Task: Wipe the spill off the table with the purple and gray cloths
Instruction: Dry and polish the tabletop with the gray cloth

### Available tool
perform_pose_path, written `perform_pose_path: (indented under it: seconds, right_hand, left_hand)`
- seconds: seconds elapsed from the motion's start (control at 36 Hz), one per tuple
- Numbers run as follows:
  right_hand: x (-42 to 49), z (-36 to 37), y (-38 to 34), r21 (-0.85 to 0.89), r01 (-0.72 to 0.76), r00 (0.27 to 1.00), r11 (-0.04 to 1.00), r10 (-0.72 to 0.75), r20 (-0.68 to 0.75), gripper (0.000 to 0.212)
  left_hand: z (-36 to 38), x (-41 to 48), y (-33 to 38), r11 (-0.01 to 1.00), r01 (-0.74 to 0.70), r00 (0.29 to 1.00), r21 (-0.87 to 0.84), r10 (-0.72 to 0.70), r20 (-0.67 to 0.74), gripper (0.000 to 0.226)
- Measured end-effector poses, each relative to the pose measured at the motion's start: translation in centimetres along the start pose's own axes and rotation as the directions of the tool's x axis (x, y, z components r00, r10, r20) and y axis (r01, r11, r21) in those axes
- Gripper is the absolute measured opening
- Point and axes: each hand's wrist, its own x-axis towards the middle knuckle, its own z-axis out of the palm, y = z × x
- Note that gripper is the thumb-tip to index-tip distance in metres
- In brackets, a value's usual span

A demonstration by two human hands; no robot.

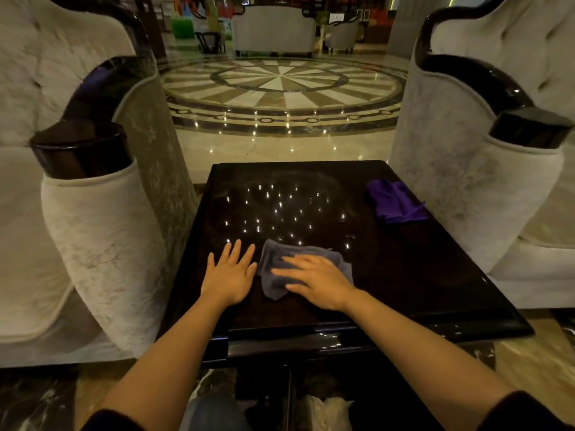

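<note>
two big pale armchairs, left armchair & right armchair, both w/ glossy dark arm caps, flank a dark polished worktop. behind it a shiny marble floor w/ a round sunburst inlay. the worktop surface reflects lots of small ceiling lights, and faint swirly smears show around its middle; can't tell wet from dry.

gray cloth lies crumpled on the near-centre part of the worktop. right hand lies flat on top of it, fingers spread and pointing left, palm pressing down, not gripping, so opened out over the cloth. left hand is just beside the cloth on its left, palm flat on the bare wood, fingers spread wide, holding nothing; fingertips look close to the cloth edge, maybe touching it.

purple cloth sits bunched near the far right edge of the worktop, well apart from both hands. dark sleeves pushed up at the bottom corners.
</note>
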Motion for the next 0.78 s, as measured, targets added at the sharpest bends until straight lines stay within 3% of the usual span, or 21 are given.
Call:
perform_pose_path:
  seconds: [0.39,0.64,0.78]
  right_hand:
    - [-8.5,0.7,-2.8,0.107,0.111,0.992,0.988,-0.103,-0.079,0.035]
    - [-9.9,-1.5,-2.1,0.22,0.099,0.992,0.97,-0.079,-0.101,0.026]
    - [-7.5,-5.7,1.4,0.141,-0.014,0.978,0.99,0.043,-0.202,0.027]
  left_hand:
    - [-0.9,-0.7,0.3,1.0,-0.002,0.999,0.0,0.002,0.034,0.053]
    - [-0.8,-0.4,0.1,1.0,-0.005,1.0,0.015,0.005,0.03,0.053]
    - [-0.7,-0.3,-0.1,1.0,-0.021,0.999,0.017,0.02,0.032,0.053]
